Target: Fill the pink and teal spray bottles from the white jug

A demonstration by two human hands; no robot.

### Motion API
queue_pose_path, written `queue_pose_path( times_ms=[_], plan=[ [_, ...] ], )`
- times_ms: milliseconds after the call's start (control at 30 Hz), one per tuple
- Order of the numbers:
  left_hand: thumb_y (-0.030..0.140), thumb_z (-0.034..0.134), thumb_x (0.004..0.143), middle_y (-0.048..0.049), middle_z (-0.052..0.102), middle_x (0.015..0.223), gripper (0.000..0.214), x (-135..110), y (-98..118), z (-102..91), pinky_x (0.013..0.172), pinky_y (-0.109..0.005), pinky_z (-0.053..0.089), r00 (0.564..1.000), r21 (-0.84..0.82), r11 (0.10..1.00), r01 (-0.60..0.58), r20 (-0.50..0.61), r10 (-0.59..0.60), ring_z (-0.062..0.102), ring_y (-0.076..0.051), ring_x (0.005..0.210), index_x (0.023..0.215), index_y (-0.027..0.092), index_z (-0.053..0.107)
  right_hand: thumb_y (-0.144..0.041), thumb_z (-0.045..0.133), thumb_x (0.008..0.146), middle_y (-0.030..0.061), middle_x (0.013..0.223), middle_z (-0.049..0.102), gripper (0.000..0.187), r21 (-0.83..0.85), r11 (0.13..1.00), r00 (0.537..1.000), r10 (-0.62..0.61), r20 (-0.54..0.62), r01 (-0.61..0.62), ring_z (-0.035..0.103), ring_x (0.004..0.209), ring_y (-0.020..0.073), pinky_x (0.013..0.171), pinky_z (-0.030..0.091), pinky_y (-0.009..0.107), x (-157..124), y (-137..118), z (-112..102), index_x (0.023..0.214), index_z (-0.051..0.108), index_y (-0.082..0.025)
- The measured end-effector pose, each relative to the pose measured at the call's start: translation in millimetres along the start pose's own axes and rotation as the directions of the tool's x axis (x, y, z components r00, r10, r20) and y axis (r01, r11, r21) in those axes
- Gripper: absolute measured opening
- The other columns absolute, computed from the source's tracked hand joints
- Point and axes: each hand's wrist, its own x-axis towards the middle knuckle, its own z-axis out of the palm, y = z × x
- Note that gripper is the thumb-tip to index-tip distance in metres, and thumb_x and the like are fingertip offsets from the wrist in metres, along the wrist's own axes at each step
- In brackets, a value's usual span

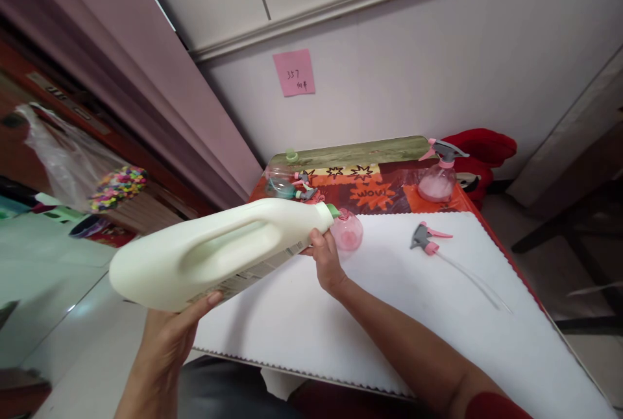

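A large cream-white jug (pixel 214 251) with a moulded handle lies tilted on its side in the air, its green-rimmed mouth touching the neck of a small pink round bottle (pixel 347 231) on the white mat (pixel 438 315). My left hand (pixel 168 335) grips the jug's base from below. My right hand (pixel 325 260) is closed around the jug near its neck, beside the pink bottle. A loose pink-and-grey spray head (pixel 428 239) with a long clear tube lies on the mat to the right.
A full pink spray bottle (pixel 439 176) stands at the table's back right. Two more spray bottles (pixel 292 185) lie at the back left by a green cap (pixel 291 155). A pink note (pixel 294 72) hangs on the wall. A red plush (pixel 479 150) sits behind the table.
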Motion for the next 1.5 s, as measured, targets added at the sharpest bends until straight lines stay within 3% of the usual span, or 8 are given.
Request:
queue_pose_path(
  times_ms=[900, 1500],
  plan=[
    [0.021, 0.094, 0.052, -0.0068, 0.076, 0.12, 0.083, -2, 3, -0.8, 0.099, -0.035, 0.058, 1.0, 0.011, 1.0, 0.006, 0.022, -0.007, 0.065, -0.03, 0.123, 0.13, 0.024, 0.066, -0.06, 0.063, 0.086, 0.0106, 0.121, 0.069, 0.059, 0.015, 1.0, 1.0, 0.008, -0.001, -0.008, 0.069, 0.097, 0.0226, 0.076, 0.064, 0.037, 1, 2, -1, 0.128, 0.057, -0.019],
    [0.013, 0.091, 0.059, -0.0063, 0.072, 0.127, 0.088, 1, -4, -10.1, 0.101, -0.036, 0.056, 0.995, -0.016, 0.999, -0.046, 0.086, 0.047, 0.064, -0.029, 0.124, 0.14, 0.026, 0.059, -0.057, 0.063, 0.087, 0.01, 0.119, 0.069, 0.055, 0.011, 1.0, 1.0, 0.014, -0.009, -0.014, 0.068, 0.099, 0.0227, 0.077, 0.064, 0.037, 1, 3, -2, 0.125, 0.058, -0.018]
  ],
)
